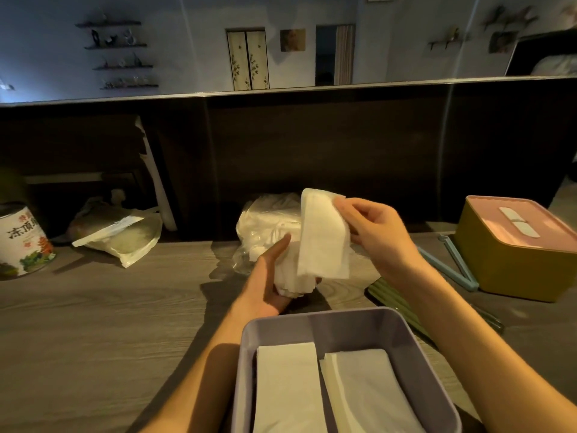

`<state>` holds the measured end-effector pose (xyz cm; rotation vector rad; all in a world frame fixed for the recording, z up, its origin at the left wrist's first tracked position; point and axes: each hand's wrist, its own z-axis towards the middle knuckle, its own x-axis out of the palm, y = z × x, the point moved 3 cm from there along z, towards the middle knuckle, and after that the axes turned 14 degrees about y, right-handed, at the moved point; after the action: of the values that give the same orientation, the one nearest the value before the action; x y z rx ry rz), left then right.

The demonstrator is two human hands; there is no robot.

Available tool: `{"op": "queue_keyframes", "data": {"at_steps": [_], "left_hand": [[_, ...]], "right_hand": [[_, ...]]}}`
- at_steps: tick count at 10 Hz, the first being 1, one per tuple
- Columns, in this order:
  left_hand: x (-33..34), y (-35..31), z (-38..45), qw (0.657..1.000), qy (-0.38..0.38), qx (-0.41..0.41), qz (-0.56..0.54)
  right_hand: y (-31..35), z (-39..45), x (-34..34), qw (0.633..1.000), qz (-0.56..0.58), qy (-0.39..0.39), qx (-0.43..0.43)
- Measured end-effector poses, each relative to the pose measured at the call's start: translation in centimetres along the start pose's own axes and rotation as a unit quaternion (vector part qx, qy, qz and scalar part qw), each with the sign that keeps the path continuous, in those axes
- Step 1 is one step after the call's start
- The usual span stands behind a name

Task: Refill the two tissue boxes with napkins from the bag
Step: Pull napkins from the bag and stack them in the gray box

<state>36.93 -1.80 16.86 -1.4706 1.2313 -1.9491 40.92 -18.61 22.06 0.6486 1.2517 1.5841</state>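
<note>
Napkins: light, limp, crushable. Right hand (371,226) pinches folded napkin stack (323,235) at its edge; left hand (271,276) cups loose napkin bundle (292,276).

We count two tissue boxes, purple (340,326) and yellow (512,260), two plastic bags (265,223) (131,242), one tin (22,242)

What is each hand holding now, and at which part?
Right hand pinches a napkin stack at its upper right edge; left hand cups a napkin bundle from below.
</note>
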Motion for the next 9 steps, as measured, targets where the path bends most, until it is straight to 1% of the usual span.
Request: {"op": "queue_keyframes", "data": {"at_steps": [1,2,3,4,5,6,7,8,9], "left_hand": [[-0.6,-1.8,-2.9,0.866,-0.481,0.132,-0.034],[1.4,-0.3,-0.4,0.990,-0.141,-0.030,-0.007],[2.3,-0.4,-1.5,0.988,-0.134,-0.027,0.071],[2.3,-0.2,-0.5,0.994,-0.097,-0.029,0.038],[2.3,0.0,-0.6,0.995,-0.066,-0.049,0.053],[1.2,0.2,-0.5,0.988,-0.052,-0.060,0.129],[1.0,-0.2,-0.5,0.971,-0.049,-0.068,0.224],[0.6,-0.4,-0.2,0.949,-0.042,-0.059,0.308],[0.8,-0.6,-0.1,0.923,-0.017,-0.066,0.378]], "right_hand": [[-1.3,-0.1,1.7,0.996,-0.085,-0.003,-0.002],[-2.2,-0.1,1.9,0.983,-0.183,-0.012,-0.016],[-2.3,0.2,1.4,0.970,-0.243,0.000,0.006],[-2.6,0.5,1.2,0.962,-0.273,-0.009,0.007],[-2.9,0.4,1.2,0.964,-0.264,-0.019,-0.004],[-2.5,0.5,1.0,0.964,-0.265,-0.014,-0.024],[-2.0,0.7,0.2,0.973,-0.223,-0.033,-0.047],[-1.7,0.8,0.1,0.977,-0.213,0.013,-0.026],[-1.9,0.8,0.2,0.976,-0.212,0.056,-0.005]]}}
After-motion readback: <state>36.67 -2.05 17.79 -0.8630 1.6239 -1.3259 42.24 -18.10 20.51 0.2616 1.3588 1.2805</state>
